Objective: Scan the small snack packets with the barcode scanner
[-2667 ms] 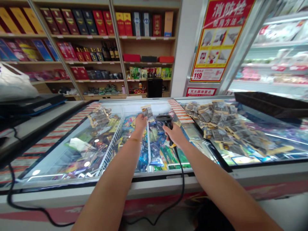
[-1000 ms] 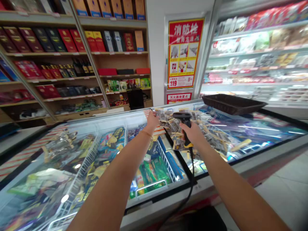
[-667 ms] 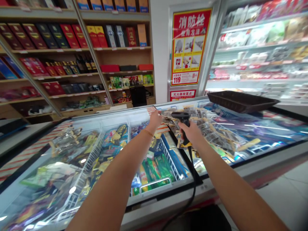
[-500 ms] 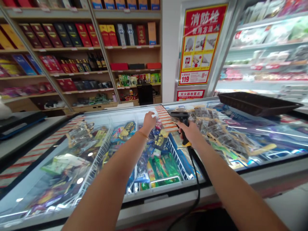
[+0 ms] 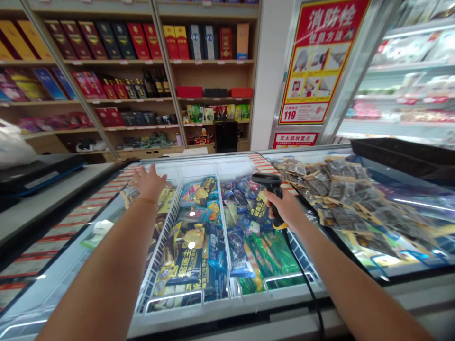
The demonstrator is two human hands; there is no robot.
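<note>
My left hand (image 5: 151,183) reaches over the left part of the chest freezer with its fingers spread, and nothing shows in its grasp. Just beside and partly behind it lies a clear packet with tan edges (image 5: 131,193); whether the fingers touch it I cannot tell. My right hand (image 5: 287,206) is wrapped round the handle of a black and yellow barcode scanner (image 5: 267,179), whose cable hangs toward me. Under the scanner are blue ice cream packets (image 5: 236,239) and green ones (image 5: 273,253) in a white wire basket (image 5: 300,251).
Clear packets with tan edges (image 5: 341,189) are piled on the freezer's right side, near a dark tray (image 5: 401,154). A black device (image 5: 39,177) sits on the left counter. Beyond stand shelves of boxes (image 5: 209,61) and a red poster (image 5: 320,66).
My left hand has moved from the middle of the freezer to its left part, and its fingers have spread. My right hand still holds the scanner. The view has shifted left.
</note>
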